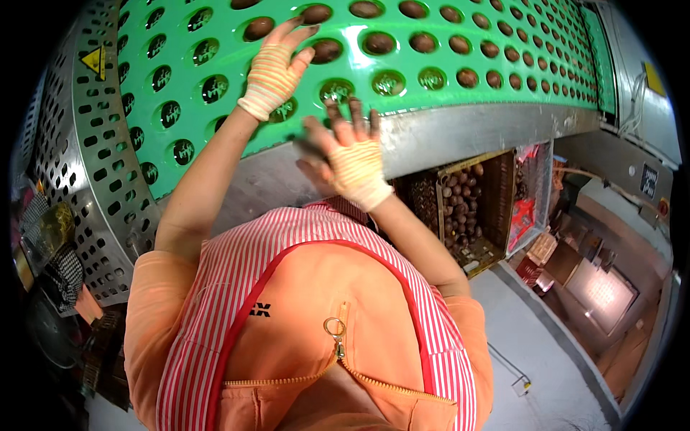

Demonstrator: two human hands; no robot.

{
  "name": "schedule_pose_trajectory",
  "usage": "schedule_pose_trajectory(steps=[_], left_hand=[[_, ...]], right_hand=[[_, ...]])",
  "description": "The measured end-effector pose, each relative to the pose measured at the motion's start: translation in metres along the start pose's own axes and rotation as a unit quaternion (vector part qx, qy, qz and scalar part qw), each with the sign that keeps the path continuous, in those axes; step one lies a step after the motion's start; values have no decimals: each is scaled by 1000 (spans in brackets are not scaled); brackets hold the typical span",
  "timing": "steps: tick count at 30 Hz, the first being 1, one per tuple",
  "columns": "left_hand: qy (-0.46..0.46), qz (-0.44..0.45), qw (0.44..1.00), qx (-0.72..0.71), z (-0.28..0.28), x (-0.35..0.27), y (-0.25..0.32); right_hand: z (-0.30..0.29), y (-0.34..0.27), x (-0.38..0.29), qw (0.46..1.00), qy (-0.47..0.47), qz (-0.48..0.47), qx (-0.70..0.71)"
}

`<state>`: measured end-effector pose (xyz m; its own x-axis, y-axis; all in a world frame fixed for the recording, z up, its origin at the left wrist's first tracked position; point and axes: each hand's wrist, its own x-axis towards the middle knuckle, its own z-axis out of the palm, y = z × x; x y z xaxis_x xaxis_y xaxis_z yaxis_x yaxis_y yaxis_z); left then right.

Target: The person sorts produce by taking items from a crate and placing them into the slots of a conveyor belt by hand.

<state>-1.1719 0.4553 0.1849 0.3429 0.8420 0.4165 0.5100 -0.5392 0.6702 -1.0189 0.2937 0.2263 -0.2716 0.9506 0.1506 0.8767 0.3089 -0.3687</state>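
Observation:
A green moulded conveyor belt (pixel 302 46) with rows of oval pockets runs across in front of me. Many pockets hold brown egg-shaped pieces (pixel 379 43); those at the left and some by the near edge show only a dark or green marked bottom. My left hand (pixel 276 67), in a striped knit glove with bare, dark-stained fingertips, lies over the belt. Its fingers are spread close beside a brown piece (pixel 326 51), and no object shows in it. Gloved alike, my right hand (pixel 347 153) hovers blurred at the belt's near edge, fingers apart, tips near a bare pocket (pixel 337 90).
A metal rail (pixel 474 121) borders the belt's near side. Below it at right stands a crate (pixel 498 199) of brown oval pieces, beside a clear bin (pixel 531 215) with red packaging. A perforated metal guard (pixel 99 145) with a warning sign (pixel 95 63) curves along the left.

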Motion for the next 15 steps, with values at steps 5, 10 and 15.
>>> schedule_pose_trajectory(steps=[5,10,15], left_hand=[[-7,-14,1000,-1,28,-25,26],[-43,5,999,-6,33,-44,46],[-58,16,997,-50,45,-48,77]], right_hand=[[29,2,-16,993,79,87,-24],[-7,115,-65,944,47,240,-221],[-140,295,-322,714,74,596,-360]])
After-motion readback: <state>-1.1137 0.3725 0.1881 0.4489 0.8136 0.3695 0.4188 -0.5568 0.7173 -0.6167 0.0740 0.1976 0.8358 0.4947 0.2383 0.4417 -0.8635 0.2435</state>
